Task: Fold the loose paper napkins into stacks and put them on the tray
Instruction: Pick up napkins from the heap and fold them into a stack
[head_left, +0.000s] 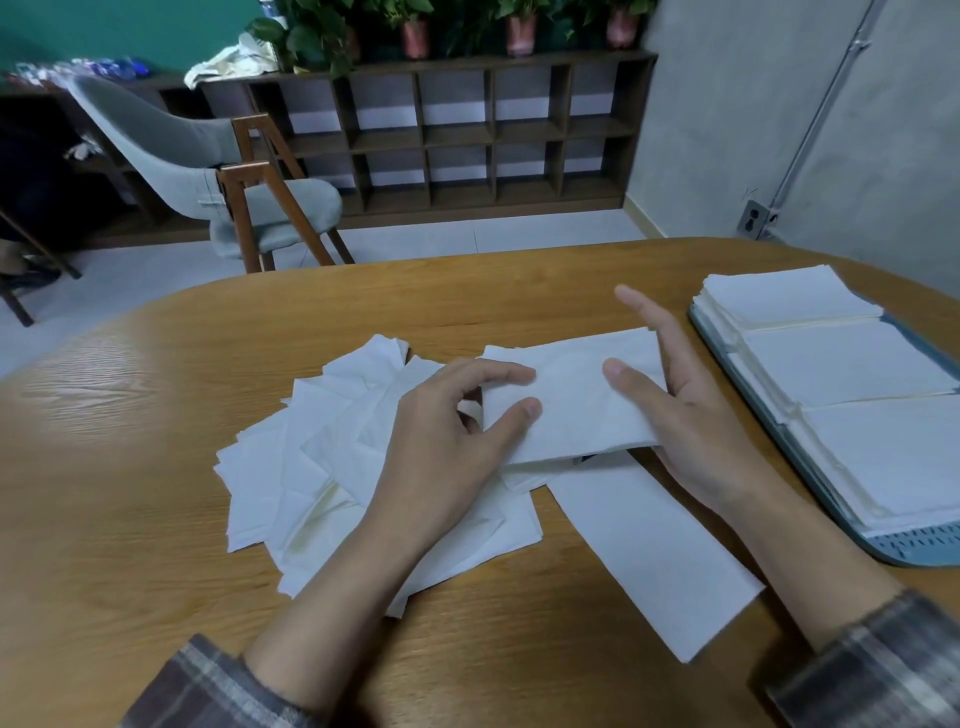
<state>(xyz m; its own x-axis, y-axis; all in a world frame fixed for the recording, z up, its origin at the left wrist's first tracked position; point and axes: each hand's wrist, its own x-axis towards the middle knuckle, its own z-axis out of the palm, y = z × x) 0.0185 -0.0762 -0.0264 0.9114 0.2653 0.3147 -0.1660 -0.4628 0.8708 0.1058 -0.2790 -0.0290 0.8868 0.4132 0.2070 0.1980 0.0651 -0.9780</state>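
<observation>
Plaid sleeves (208, 686) enter over the near edge of the wooden table (130, 467), one on each forearm.

Left hand (447, 431): fingers curled, with the thumb and forefinger tips close together on the left end of a folded napkin (571, 410). Whether the other fingers reach under the paper cannot be told.

Right hand (691, 415): palm turned inward, thumb laid on top of the napkin's right part. The fingers pass behind and under its right end, and the forefinger is straight, pointing toward the far edge. Both hands thus hold the napkin, which sits slightly above the table at mid-width, with a dark shadow beneath its near edge.

Long strip (654, 551): a white napkin folded lengthwise and lying flat. It runs from under the held napkin toward the near edge, right of centre.

Loose napkins (311, 467): an untidy white pile left of centre. The sheets overlap at many angles and lie partly beneath the left hand and forearm.

Tray (914, 551): blue-grey, set along the right edge of the table. It carries three stacks (841, 364) of square folded napkins in a row, each touching the next. Only the tray's rim and its perforated near end are bare.

Beyond the far edge stand a grey chair (208, 156) with wooden legs and a dark shelf unit (467, 130) topped by potted plants (415, 31). A wall socket (753, 218) shows low on the right wall.
</observation>
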